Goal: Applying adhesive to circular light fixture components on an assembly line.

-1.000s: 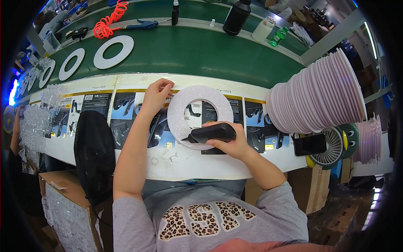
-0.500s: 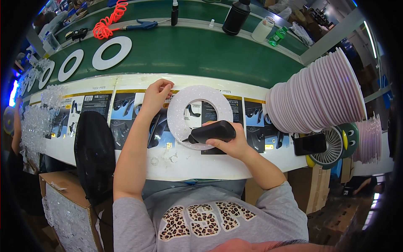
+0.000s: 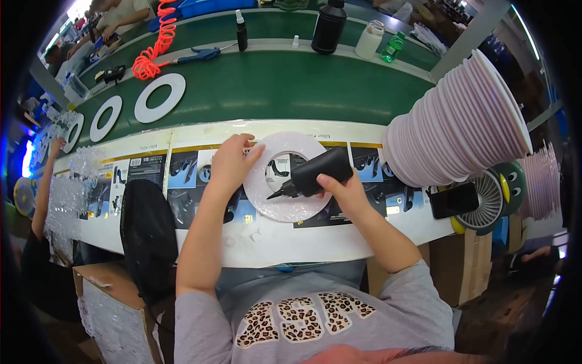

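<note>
A white ring [image 3: 267,203] with a glossy, speckled surface lies flat on the worktable in front of me. My right hand [image 3: 342,185] is closed around a black squeeze bottle [image 3: 324,173], tilted so its pointed nozzle comes down to the left over the ring's lower left part. Whether the tip touches the ring cannot be made out. At the ring's upper left edge is my left hand [image 3: 235,159], its thumb on the ring and its bent fingers apart from the thumb. Printed card sheets [image 3: 321,215] show beneath and around the ring.
A tall stack of white rings [image 3: 454,127] rises at the right, beside a phone [image 3: 454,200] and a green fan [image 3: 485,197]. More rings [image 3: 159,98] lie on the green belt [image 3: 273,85]. A black bag [image 3: 148,233] hangs at the left table edge; a co-worker's arm [image 3: 45,188] reaches in beyond.
My left thumb has come onto the ring's edge. The right hand has tilted the bottle's body upward, with its nozzle slightly higher over the ring. The whole view has shifted.
</note>
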